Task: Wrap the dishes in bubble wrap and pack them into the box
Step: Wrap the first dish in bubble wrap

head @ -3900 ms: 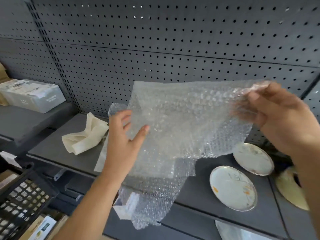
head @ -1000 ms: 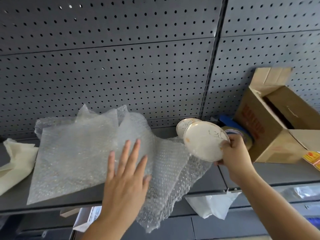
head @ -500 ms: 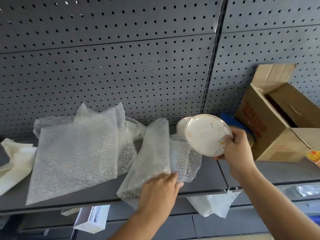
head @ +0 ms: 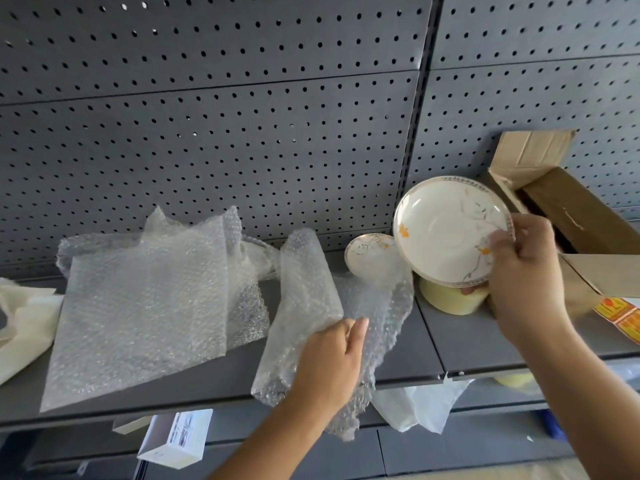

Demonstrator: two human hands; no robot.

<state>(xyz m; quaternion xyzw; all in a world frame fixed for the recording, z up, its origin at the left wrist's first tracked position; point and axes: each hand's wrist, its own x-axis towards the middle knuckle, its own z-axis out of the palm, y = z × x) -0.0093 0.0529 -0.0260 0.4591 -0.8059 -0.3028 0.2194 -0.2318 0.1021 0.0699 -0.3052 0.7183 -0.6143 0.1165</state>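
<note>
Saucer (head: 450, 230), white with a gilt rim and orange flower print: held tilted in the air by the right hand (head: 526, 271), thumb on its face and fingers curled behind the rim.

Second saucer (head: 367, 252), same pattern: on the shelf (head: 467, 341) behind the first, its lower part veiled by bubble wrap.

Small bubble wrap sheet (head: 304, 299): lifted and half rolled, gripped at its near edge by the left hand (head: 332, 362), its loose end hanging over the shelf front. The hands are well apart, each clamped on its own item.

Large bubble wrap sheet (head: 145, 306): spread flat on the left part of the shelf, crumpled at the back.

Cardboard box (head: 571, 209): brown, flaps open, at the right end of the shelf, just behind the right hand.

Tape roll (head: 450, 299): yellowish, on the shelf under the held saucer.

Cream cloth (head: 24, 323): at the far left of the shelf.

Pegboard (head: 242, 133): grey, perforated, backing the shelf.

Small white carton (head: 176, 438) and white plastic bag (head: 422, 403): below the shelf front.
</note>
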